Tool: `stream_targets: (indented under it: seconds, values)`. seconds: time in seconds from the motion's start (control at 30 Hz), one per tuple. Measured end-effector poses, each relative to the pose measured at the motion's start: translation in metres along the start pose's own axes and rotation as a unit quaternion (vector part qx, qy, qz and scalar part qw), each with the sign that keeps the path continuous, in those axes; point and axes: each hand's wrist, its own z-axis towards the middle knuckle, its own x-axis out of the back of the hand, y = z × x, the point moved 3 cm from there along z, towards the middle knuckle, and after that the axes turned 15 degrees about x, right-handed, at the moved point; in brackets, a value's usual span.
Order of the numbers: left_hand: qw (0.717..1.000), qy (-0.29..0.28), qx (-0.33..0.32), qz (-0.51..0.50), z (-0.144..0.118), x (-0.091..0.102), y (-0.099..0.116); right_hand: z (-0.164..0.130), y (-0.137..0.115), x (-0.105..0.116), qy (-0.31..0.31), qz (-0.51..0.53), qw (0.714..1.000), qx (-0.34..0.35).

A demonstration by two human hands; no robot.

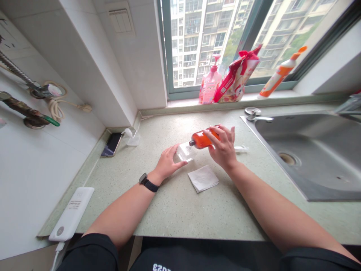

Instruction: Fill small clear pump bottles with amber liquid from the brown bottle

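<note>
My right hand [225, 148] grips an amber-orange bottle [200, 139], tipped almost flat with its dark, narrow neck pointing left. That neck sits at a small clear, square-sided container [185, 152]; I cannot tell whether they touch. Fingers and thumb of my left hand [168, 162] are around the clear container from the left, holding it on the counter. Close in front lies a folded white paper towel [203, 178]. Behind my right wrist, partly hidden, is a white and clear pump top [241, 149].
Left on the counter [169, 210] are a phone [112, 144], a clear plastic piece [133, 138] and a white power bank [72, 214]. A steel sink [324, 184] is at right. The sill holds a pink pump bottle [209, 86], a red bag [235, 81] and an orange-white bottle [278, 78].
</note>
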Motion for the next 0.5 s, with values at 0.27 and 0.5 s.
stream_targets:
  seconds: [0.27,0.5]
  values:
    - [1.000,-0.003,-0.001,0.002,-0.0004,0.0005,0.0010,0.0001,0.0001,0.0007,0.003,0.000,1.000,0.005]
    - [1.000,-0.002,-0.001,0.003,-0.0010,0.0007,0.0016,0.0000,-0.0001,0.0005,0.001,0.002,1.000,0.004]
